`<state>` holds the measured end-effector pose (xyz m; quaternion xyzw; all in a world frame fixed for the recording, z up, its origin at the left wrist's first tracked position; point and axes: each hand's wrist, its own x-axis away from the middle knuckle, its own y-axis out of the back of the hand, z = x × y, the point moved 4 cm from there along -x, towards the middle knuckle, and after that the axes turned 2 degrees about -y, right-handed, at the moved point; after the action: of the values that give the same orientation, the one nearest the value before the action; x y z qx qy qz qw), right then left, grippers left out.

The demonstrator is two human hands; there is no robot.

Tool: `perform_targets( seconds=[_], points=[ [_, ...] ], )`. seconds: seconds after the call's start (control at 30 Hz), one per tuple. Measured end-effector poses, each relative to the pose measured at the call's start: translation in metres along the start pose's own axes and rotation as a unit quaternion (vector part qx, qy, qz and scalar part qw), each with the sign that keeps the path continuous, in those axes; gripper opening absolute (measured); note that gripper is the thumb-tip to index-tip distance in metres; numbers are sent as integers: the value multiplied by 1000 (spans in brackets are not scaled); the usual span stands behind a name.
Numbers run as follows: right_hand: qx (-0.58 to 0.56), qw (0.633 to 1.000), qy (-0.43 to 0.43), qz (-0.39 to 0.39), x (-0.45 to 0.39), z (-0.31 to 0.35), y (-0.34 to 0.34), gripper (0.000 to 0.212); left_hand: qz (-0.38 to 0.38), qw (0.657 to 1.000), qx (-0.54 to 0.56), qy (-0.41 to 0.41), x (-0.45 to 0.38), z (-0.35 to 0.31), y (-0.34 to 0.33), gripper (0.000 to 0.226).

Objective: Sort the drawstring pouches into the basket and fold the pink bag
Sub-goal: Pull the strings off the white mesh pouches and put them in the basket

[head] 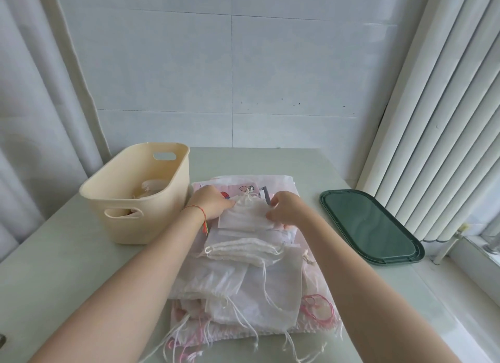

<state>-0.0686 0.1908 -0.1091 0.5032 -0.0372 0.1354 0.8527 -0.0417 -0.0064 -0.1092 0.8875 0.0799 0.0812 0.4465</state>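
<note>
Gripping a small sheer white drawstring pouch (pixel 244 212) from both sides atop the heap.

The left hand (pixel 209 202), a red string at its wrist, curls on the pouch's 9 o'clock edge; the right hand (pixel 284 208) pinches its 3 o'clock edge. Beneath lies a pile of white mesh drawstring pouches (pixel 243 281) over the printed pink fabric bag (pixel 230 191). The cream plastic basket (pixel 135 189) stands at 10 o'clock, a dark green oval lid (pixel 370 224) at 3 o'clock.

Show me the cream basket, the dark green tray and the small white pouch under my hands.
cream basket (pixel 151 222), head view, on its near outer wall.
dark green tray (pixel 370 224), head view, on its flat middle.
small white pouch (pixel 243 214), head view, on the cloth between the hands.
</note>
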Motion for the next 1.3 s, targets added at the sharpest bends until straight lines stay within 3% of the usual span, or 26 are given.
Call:
perform_targets(
  seconds=[0.07, 0.13, 0.27, 0.33, 0.43, 0.5, 0.63, 0.73, 0.8, 0.87, 0.97, 1.03, 1.13, 1.2, 1.3],
  points=[
    [1, 1000, 12, -16, -1, 0, 0, 26, -1, 997, 71, -12, -1, -2, 1, 13],
    [8, 999, 31, -40, 0, 0, 3, 24, 4, 991, 134, -10, -2, -2, 2, 19],
    [45, 994, 69, -67, 5, 3, 14, 25, 5, 996, 87, -12, 4, -6, 7, 18],
    [64, 994, 78, -39, 7, 3, 21, 24, -19, 997, 62, -31, 8, -11, 13, 11],
    [-23, 993, 102, 50, 23, 10, 34, 58, -56, 993, 52, -92, 21, -26, 22, 10],
    [-99, 985, 126, 62, 37, 23, 46, 73, -78, 985, 50, -145, 29, -39, 30, 14],
    [16, 985, 171, -2, 45, 58, 64, 38, -153, 962, 87, -210, 47, -55, 53, 15],
    [15, 984, 176, -21, 49, 89, 65, 22, -202, 946, 115, -226, 57, -43, 74, 12],
    [55, 980, 185, -53, 53, 119, 59, 16, -235, 940, 130, -212, 62, -14, 95, 16],
    [58, 971, 180, -144, 51, 131, 66, 15, -290, 940, 60, -170, 62, 6, 111, 27],
    [-71, 946, 212, -234, 56, 170, 59, 17, -349, 936, -48, 14, 77, 67, 147, 38],
    [-104, 933, 259, -226, 65, 202, 46, 18, -303, 947, -46, 92, 82, 103, 158, 39],
    [-45, 931, 306, -196, 70, 247, 11, 20, -232, 967, 72, 73, 83, 134, 161, 33],
    [33, 929, 319, -184, 67, 265, -13, 21, -217, 952, 212, 48, 86, 141, 156, 33],
    [158, 921, 314, -168, 54, 274, -41, 20, -208, 920, 332, 23, 87, 145, 148, 43]
  ],
)
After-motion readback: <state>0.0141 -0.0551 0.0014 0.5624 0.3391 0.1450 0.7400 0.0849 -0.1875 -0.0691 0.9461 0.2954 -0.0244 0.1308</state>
